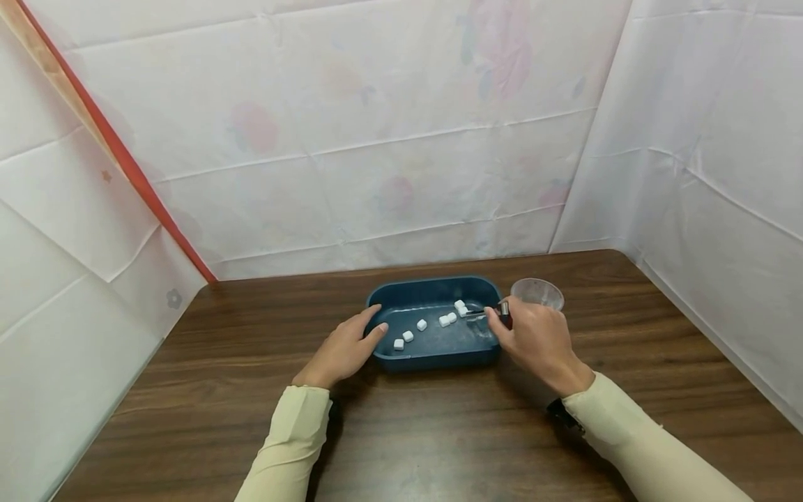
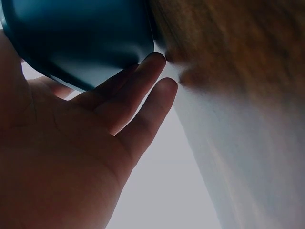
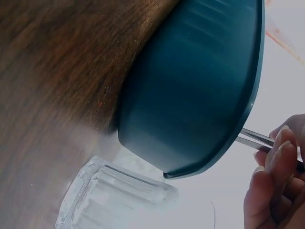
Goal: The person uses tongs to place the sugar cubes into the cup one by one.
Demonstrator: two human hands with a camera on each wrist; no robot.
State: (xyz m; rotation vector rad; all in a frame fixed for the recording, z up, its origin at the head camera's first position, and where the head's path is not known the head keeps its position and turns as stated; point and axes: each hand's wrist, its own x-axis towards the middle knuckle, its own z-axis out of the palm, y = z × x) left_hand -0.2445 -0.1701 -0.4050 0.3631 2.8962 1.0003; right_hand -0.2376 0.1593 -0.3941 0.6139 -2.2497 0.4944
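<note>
While R hand [image 1: 536,340] grips tweezers [image 1: 504,307], it partly hides clr cup [image 1: 537,289]

dark wood-grain table [image 1: 408,432] | white floral sheeting [image 1: 376,84] behind | red strip [image 1: 133,167] slanting down at left

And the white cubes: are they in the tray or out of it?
In the tray: the head view shows the visible cubes spread across its floor, inside its walls. Whether the tweezers pinch one, I cannot tell.

white cubes [image 1: 422,325] lay in the tray [image 1: 439,360], the left hand [image 1: 341,352] at its left end; the right hand [image 1: 538,341] held a tool [image 1: 505,309], tip at one cube, near a cup [image 1: 536,287].
</note>
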